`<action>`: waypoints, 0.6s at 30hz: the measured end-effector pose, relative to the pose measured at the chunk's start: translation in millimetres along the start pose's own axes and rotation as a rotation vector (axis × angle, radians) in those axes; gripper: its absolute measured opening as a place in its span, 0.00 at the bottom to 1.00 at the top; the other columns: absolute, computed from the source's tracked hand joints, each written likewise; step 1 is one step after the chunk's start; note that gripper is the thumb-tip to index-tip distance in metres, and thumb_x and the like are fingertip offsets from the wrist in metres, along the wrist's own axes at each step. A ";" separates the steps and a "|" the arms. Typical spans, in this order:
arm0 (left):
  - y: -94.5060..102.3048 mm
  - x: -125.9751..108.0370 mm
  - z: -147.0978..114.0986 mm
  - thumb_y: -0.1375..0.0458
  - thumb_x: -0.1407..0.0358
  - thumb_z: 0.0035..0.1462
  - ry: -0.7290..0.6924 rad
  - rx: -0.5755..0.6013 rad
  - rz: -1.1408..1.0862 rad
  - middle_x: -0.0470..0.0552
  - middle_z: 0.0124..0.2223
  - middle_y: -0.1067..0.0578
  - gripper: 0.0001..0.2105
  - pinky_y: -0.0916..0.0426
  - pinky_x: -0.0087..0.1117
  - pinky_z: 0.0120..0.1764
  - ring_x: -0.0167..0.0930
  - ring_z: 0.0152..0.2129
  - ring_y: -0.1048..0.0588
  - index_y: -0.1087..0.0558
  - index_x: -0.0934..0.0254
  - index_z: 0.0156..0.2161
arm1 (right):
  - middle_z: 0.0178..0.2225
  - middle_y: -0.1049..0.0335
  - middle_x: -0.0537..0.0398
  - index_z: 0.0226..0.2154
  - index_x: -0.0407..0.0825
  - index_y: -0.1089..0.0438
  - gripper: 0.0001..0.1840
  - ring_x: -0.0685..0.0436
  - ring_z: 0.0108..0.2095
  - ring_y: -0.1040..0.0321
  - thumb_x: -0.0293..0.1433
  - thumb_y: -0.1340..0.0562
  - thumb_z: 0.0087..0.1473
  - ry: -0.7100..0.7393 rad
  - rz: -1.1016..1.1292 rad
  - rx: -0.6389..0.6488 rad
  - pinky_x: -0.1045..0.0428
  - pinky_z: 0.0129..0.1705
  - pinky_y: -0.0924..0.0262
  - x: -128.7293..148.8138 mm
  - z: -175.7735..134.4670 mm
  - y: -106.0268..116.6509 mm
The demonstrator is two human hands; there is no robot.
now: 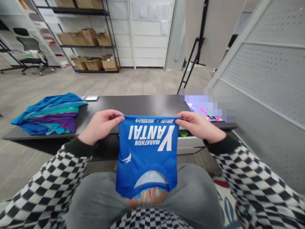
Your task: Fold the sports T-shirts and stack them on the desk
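Observation:
A blue T-shirt (147, 159) with white YANTAI MARATHON lettering hangs folded between my hands, its print upside down to me and its neckline low, over my lap. My left hand (101, 124) pinches the upper left corner between thumb and fingers. At the opposite corner, my right hand (196, 124) grips the cloth in the same way. The edge between them is stretched straight, just in front of the table's near side. To the left lies a loose pile of blue, green and purple clothes (53, 113).
The dark table (133, 103) runs across in front of me. A phone-like flat object (90, 98) lies near the clothes pile. A purple printed item (202, 108), partly blurred out, is at the table's right end. A perforated panel (267, 79) stands close on the right.

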State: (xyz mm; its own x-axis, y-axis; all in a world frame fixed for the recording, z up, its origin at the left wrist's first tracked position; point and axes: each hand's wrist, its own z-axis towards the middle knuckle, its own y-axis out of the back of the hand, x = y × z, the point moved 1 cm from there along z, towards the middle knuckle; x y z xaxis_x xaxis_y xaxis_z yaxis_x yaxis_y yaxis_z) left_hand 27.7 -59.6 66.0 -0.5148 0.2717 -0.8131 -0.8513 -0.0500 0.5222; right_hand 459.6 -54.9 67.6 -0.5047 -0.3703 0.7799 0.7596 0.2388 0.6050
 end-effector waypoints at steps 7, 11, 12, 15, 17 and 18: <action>-56.4 87.2 88.4 0.33 0.44 0.59 0.109 0.048 0.090 0.54 0.41 0.13 0.23 0.22 0.36 0.44 0.38 0.38 0.17 0.15 0.61 0.45 | 0.38 0.17 0.51 0.42 0.49 0.20 0.14 0.38 0.40 0.24 0.39 0.38 0.69 -0.091 -0.312 -0.069 0.46 0.47 0.33 -77.2 94.9 -25.5; -73.5 112.3 138.3 0.32 0.45 0.59 0.142 0.047 0.170 0.54 0.40 0.14 0.21 0.25 0.36 0.44 0.38 0.38 0.19 0.15 0.62 0.44 | 0.42 0.15 0.47 0.44 0.47 0.18 0.14 0.38 0.41 0.23 0.37 0.37 0.70 -0.169 -0.401 -0.038 0.46 0.49 0.31 -106.7 140.5 -28.9; -75.9 116.7 150.0 0.32 0.46 0.59 0.151 0.051 0.195 0.54 0.39 0.14 0.21 0.25 0.36 0.44 0.38 0.37 0.19 0.15 0.62 0.44 | 0.43 0.15 0.46 0.46 0.47 0.17 0.14 0.37 0.41 0.22 0.37 0.37 0.71 -0.177 -0.421 -0.034 0.46 0.50 0.31 -113.2 151.1 -28.6; -82.4 128.3 182.4 0.33 0.49 0.61 0.154 0.066 0.292 0.53 0.37 0.15 0.18 0.26 0.37 0.44 0.38 0.36 0.21 0.14 0.62 0.44 | 0.47 0.14 0.44 0.49 0.47 0.16 0.16 0.35 0.46 0.21 0.38 0.36 0.71 -0.175 -0.485 -0.020 0.44 0.54 0.30 -131.1 180.0 -27.1; -87.6 135.0 201.4 0.34 0.51 0.62 0.129 0.084 0.382 0.53 0.37 0.16 0.16 0.27 0.38 0.45 0.39 0.36 0.21 0.14 0.62 0.44 | 0.50 0.14 0.42 0.51 0.47 0.15 0.18 0.33 0.49 0.21 0.41 0.35 0.72 -0.162 -0.515 -0.012 0.44 0.57 0.30 -141.3 197.4 -26.8; -90.4 137.8 210.1 0.35 0.52 0.63 0.112 0.092 0.428 0.53 0.38 0.16 0.16 0.28 0.38 0.47 0.39 0.37 0.21 0.14 0.61 0.44 | 0.51 0.15 0.41 0.52 0.46 0.15 0.20 0.32 0.51 0.21 0.42 0.35 0.72 -0.159 -0.526 -0.015 0.44 0.58 0.30 -146.0 205.8 -26.9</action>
State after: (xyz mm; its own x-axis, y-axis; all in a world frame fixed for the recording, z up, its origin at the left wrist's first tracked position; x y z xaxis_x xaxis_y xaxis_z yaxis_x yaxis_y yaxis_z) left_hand 55.1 184.2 -39.3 -0.8306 0.1390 -0.5393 -0.5496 -0.0480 0.8341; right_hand 428.4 177.5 -29.5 -0.8728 -0.2959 0.3882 0.3934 0.0444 0.9183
